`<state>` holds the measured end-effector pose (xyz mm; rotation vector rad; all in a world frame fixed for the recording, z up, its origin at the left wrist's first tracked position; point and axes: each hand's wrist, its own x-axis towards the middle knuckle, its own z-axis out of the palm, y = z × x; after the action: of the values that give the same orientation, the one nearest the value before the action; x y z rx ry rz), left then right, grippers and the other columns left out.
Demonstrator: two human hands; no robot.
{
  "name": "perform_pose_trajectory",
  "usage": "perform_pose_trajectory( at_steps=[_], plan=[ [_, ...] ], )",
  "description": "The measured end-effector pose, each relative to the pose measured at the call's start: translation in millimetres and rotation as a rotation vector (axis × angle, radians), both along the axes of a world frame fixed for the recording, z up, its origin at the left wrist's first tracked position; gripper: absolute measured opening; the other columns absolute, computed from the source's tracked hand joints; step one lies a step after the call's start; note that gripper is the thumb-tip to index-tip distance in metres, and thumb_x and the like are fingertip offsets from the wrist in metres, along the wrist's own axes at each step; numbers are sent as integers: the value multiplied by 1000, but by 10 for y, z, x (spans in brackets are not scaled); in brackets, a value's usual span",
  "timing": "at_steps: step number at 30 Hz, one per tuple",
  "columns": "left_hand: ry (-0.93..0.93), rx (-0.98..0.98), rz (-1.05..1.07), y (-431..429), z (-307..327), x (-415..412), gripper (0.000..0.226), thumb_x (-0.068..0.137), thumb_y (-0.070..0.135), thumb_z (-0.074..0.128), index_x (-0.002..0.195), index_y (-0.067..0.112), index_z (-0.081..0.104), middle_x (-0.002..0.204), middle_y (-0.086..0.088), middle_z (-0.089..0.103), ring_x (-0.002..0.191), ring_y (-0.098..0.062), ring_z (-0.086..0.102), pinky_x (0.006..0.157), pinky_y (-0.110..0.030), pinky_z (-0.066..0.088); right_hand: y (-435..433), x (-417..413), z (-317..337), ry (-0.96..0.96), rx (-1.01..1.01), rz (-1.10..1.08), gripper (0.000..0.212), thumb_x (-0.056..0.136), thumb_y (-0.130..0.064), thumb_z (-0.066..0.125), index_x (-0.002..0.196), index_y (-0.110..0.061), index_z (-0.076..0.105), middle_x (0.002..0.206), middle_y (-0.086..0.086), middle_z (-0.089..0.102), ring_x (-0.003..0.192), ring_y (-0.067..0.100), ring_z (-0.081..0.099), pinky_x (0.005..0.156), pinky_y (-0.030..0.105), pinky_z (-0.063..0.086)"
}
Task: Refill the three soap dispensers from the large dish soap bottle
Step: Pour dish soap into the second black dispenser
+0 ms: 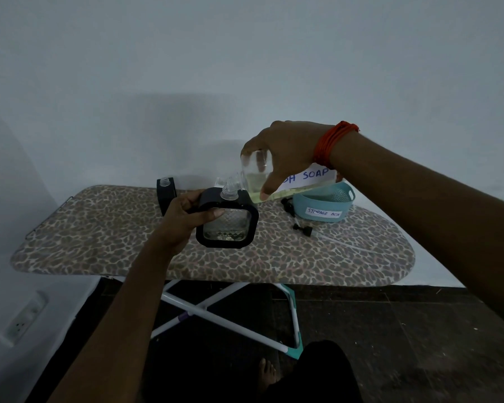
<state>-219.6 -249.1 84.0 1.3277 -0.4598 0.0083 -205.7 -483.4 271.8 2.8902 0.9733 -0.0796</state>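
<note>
My right hand (285, 154) grips the large clear dish soap bottle (258, 177), tipped on its side with yellowish liquid inside and a white label reading "SOAP". Its open neck sits right at the open mouth of a square glass soap dispenser (227, 226) with a black frame. My left hand (186, 216) holds that dispenser by its left side, tilted, above the ironing board (99, 228). A little liquid lies at the dispenser's bottom. A second black dispenser (166, 193), cap off, stands behind my left hand. A third dispenser is not visible.
A teal basket (325, 203) labelled "STORAGE BOX" stands at the board's back right. Black pump heads with clear tubes (301, 228) lie on the leopard-print cover in front of it. A wall rises behind the board, and a socket (26, 317) is low on the left wall.
</note>
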Motion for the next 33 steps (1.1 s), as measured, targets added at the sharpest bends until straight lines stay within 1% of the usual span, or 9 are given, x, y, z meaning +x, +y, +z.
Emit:
perform_pose_trajectory(
  at_steps=[2, 6, 11, 16, 20, 24, 28, 30, 33],
  plan=[
    [-4, 5, 0, -6, -1, 1, 39, 76, 4, 75, 106, 27, 79, 106, 0, 78, 99, -16, 73, 81, -27, 58, -1, 8, -4, 0, 5, -4, 78, 58, -69, 85, 125, -40, 59, 101, -17, 71, 71, -15, 48, 70, 23, 41],
    [-6, -1, 4, 5, -7, 10, 39, 75, 4, 75, 108, 24, 79, 108, -3, 77, 100, -19, 73, 83, -29, 58, 7, 20, -10, -5, 4, -14, 79, 56, -70, 85, 125, -40, 59, 101, -18, 71, 73, -14, 48, 80, 29, 47],
    [-4, 5, 9, -6, -18, 15, 37, 75, 5, 76, 106, 25, 79, 105, -2, 78, 98, -18, 73, 80, -28, 59, -4, 23, -14, -19, 5, -10, 77, 56, -70, 85, 123, -41, 59, 100, -17, 71, 69, -16, 44, 74, 27, 42],
    [1, 9, 12, -3, -13, 8, 37, 75, 6, 76, 104, 28, 80, 103, 0, 78, 96, -16, 74, 78, -27, 59, 3, 10, -10, -17, 0, -5, 77, 58, -70, 84, 124, -40, 59, 101, -17, 71, 71, -14, 46, 81, 30, 47],
    [15, -6, 14, -7, -17, 8, 41, 67, 20, 88, 108, 23, 79, 107, -4, 77, 101, -22, 73, 82, -31, 59, -3, 0, -7, -26, -8, -9, 78, 57, -71, 84, 124, -40, 59, 101, -17, 71, 72, -13, 46, 79, 29, 44],
    [16, -6, 10, -13, -29, 21, 38, 74, 5, 78, 108, 23, 78, 109, -5, 77, 102, -23, 73, 82, -31, 58, 3, -11, -1, -19, -7, -12, 77, 58, -69, 85, 124, -39, 59, 102, -16, 71, 72, -12, 47, 83, 31, 48],
    [10, 0, 4, -19, -13, -1, 36, 75, 5, 78, 103, 27, 80, 102, 1, 78, 97, -17, 74, 79, -27, 58, 4, -23, 0, -16, -9, -16, 78, 58, -69, 85, 125, -39, 59, 102, -16, 71, 75, -10, 51, 83, 32, 49],
    [12, -5, 1, -14, -13, -4, 36, 76, 4, 75, 105, 25, 79, 103, 0, 78, 97, -17, 73, 80, -27, 59, 2, -27, -3, -18, -8, -19, 78, 58, -68, 85, 125, -39, 59, 102, -16, 71, 75, -10, 50, 85, 33, 50],
    [5, -3, -5, -13, -13, -2, 37, 76, 3, 78, 107, 24, 79, 106, -2, 77, 99, -18, 73, 81, -28, 58, 3, -28, -5, -25, -8, -17, 78, 58, -69, 85, 126, -39, 58, 102, -16, 70, 75, -11, 48, 84, 33, 50]
  ],
)
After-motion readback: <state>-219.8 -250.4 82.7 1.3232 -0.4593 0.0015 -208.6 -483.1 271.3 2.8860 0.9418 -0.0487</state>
